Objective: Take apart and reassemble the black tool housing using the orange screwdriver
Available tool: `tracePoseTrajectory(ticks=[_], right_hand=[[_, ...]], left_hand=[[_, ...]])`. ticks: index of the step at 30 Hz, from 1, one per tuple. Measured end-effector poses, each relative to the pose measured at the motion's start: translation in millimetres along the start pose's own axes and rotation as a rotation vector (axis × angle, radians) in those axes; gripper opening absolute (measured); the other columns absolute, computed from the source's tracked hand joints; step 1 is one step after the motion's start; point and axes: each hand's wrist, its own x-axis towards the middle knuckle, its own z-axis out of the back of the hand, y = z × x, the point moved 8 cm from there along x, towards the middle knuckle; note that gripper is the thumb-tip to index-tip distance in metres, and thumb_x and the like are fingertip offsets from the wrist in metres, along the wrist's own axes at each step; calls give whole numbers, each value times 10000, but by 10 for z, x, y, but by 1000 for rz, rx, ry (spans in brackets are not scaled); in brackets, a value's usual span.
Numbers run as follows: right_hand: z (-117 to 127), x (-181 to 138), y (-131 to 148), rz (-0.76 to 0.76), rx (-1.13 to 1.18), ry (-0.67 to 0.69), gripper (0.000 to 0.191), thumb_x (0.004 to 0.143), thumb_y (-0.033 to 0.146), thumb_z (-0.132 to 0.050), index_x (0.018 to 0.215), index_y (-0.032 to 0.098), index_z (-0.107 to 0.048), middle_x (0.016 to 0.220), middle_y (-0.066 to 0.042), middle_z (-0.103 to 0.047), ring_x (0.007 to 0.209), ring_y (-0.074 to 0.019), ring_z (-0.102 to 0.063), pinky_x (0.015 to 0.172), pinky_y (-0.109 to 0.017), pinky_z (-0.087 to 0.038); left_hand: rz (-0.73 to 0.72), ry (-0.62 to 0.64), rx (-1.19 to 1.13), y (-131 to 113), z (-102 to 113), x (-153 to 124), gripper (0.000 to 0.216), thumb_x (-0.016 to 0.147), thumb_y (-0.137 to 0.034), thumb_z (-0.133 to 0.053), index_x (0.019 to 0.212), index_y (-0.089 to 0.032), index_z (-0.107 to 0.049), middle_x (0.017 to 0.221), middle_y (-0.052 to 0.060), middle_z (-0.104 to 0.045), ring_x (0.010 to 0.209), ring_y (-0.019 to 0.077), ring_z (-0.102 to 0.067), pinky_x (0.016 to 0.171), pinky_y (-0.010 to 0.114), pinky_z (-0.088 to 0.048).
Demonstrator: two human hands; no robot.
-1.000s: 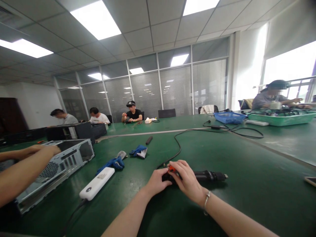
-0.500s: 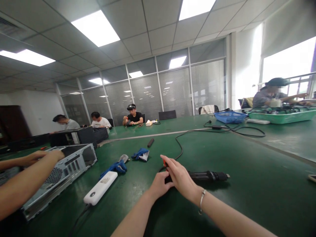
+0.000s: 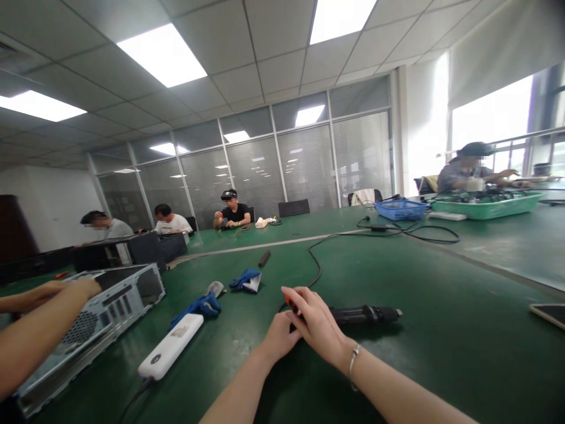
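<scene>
A black electric screwdriver lies on the green table, its tip toward the right. Its rear end is hidden behind my hands. My right hand, with a bracelet at the wrist, is closed in front of that rear end. Its fingers curl over a small red-orange thing, mostly covered, whose kind I cannot tell. Close against it, my left hand is closed too, its thumb meeting the right hand. A bit of something dark shows between the hands; what the left fingers hold is hidden.
Left stands an open metal computer case with another person's arms in it. Nearby lie a white power strip, blue gloves and a dark bar. A black cable runs to blue and green baskets.
My right fingers, stretched out before, have curled down over the red-orange thing. The head view has shifted slightly, and a phone shows more fully at the right edge.
</scene>
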Motion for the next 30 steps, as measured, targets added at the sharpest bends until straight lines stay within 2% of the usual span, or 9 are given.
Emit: tracePoseTrajectory(ticks=[4, 8, 10, 13, 16, 19, 21, 25, 30], right_hand=[[-35, -18, -14, -2, -8, 34, 525, 905, 78, -435, 1382, 295, -403, 1028, -70, -598, 915, -209, -573, 808, -376, -515], [-14, -27, 7, 15, 63, 10, 573, 897, 64, -411, 1424, 272, -324, 1175, -95, -555, 1019, -210, -556, 884, -384, -497], [1, -21, 0, 5, 55, -4, 549, 887, 91, -461, 1398, 269, -368, 1195, -100, -536, 1032, -218, -552, 882, -381, -500], [9, -9, -35, -29, 17, -2, 496, 889, 100, -477, 1351, 274, -429, 1089, -84, -575, 950, -212, -576, 824, -369, -517], [5, -12, -31, -21, 33, 13, 524, 904, 72, -410, 1386, 275, -377, 1047, -73, -604, 911, -198, -587, 811, -357, -523], [18, -28, 10, 24, 50, 1, 554, 903, 77, -407, 1417, 264, -325, 1128, -87, -595, 968, -203, -581, 856, -374, -514], [34, -31, 16, 37, 29, -19, 521, 895, 110, -462, 1386, 264, -380, 1165, -94, -576, 998, -215, -572, 868, -386, -509], [58, -13, -43, -1, -5, -41, 458, 892, 128, -496, 1327, 265, -461, 1060, -77, -601, 927, -207, -590, 807, -361, -526], [50, -22, -9, 26, 50, -9, 550, 916, 97, -397, 1433, 261, -311, 1137, -87, -591, 964, -197, -587, 852, -362, -523]], left_hand=[[1, -3, -2, -9, 4, -3, 132, 735, -81, -595, 822, -117, -688, 849, 45, -722, 771, 196, -642, 716, 254, -490], [-40, -9, -29, -12, -6, 6, 176, 726, -39, -556, 825, -112, -681, 865, 54, -723, 785, 200, -645, 716, 256, -488], [-39, -8, -24, 4, -14, 11, 184, 727, -29, -540, 811, -112, -682, 842, 51, -722, 765, 195, -646, 710, 254, -488], [-19, -8, -6, 19, -12, 13, 145, 735, -63, -581, 823, -116, -684, 841, 45, -720, 772, 197, -643, 733, 264, -492], [-8, 1, 9, 9, -6, 8, 143, 733, -75, -603, 843, -119, -683, 856, 45, -723, 806, 208, -641, 756, 275, -495], [-11, 13, 9, -9, -7, 2, 175, 740, -51, -566, 854, -122, -680, 884, 52, -727, 806, 201, -645, 748, 269, -496], [-8, 12, 11, -9, -5, 0, 169, 745, -46, -552, 827, -120, -680, 863, 55, -727, 785, 195, -648, 725, 258, -494], [-5, 11, 12, -3, -9, 3, 114, 748, -98, -607, 827, -124, -685, 827, 41, -723, 780, 199, -646, 716, 258, -489], [-35, -1, -5, -24, -8, 2, 161, 739, -72, -588, 859, -117, -686, 864, 52, -724, 803, 203, -646, 723, 255, -481]])
